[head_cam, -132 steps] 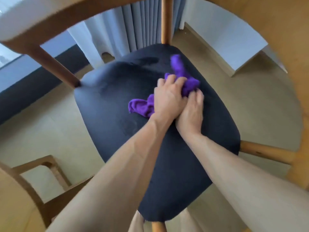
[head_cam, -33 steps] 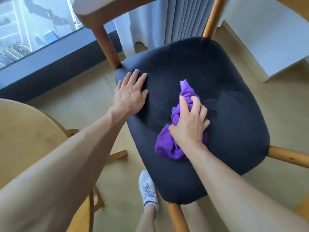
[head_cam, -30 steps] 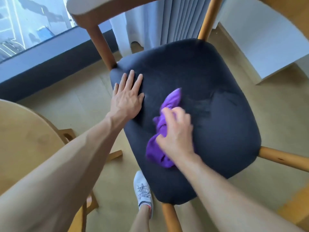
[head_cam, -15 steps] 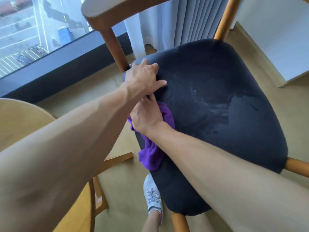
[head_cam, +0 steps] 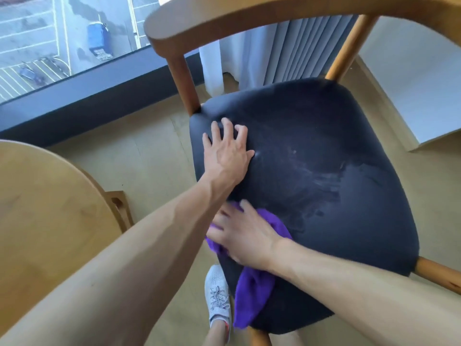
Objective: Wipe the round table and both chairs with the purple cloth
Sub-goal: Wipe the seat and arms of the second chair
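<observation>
Bright daylight from the window (head_cam: 62, 38) upper left. Soft shadows only. Pale sheen on the dark seat (head_cam: 324, 171). Right hand (head_cam: 245, 236) motion-blurred at its fingers. Strong wide-angle bending at edges; chair back (head_cam: 274, 18) smeared.

Dark chair seat (head_cam: 324, 171), purple cloth (head_cam: 252, 293) draped over its near-left edge, left hand (head_cam: 228, 151) resting on it

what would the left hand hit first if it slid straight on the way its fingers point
Probably the wooden back post at the seat's far left corner; the left hand lies flat on the seat, fingers pointing toward it, though depth is unclear.
</observation>
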Demonstrator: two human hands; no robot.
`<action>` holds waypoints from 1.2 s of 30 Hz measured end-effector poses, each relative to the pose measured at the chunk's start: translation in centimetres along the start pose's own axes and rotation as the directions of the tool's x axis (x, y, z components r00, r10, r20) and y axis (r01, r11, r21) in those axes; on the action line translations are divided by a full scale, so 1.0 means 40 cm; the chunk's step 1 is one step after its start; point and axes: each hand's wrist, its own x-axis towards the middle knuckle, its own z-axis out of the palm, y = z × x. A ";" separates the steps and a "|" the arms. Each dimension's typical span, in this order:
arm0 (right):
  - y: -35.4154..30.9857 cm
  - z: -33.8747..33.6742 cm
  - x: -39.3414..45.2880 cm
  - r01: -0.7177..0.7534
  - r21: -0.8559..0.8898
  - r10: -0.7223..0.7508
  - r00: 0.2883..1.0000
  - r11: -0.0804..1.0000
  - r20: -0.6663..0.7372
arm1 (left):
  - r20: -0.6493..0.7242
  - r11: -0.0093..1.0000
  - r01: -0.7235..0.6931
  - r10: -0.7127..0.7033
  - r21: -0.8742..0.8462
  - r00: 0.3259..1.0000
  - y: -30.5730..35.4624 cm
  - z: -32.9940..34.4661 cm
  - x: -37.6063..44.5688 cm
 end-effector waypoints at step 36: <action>0.047 -0.023 -0.087 -0.330 0.894 0.822 0.385 -0.303 0.421 | -0.126 0.606 -0.109 0.014 -0.788 0.992 0.060 -0.060 -0.201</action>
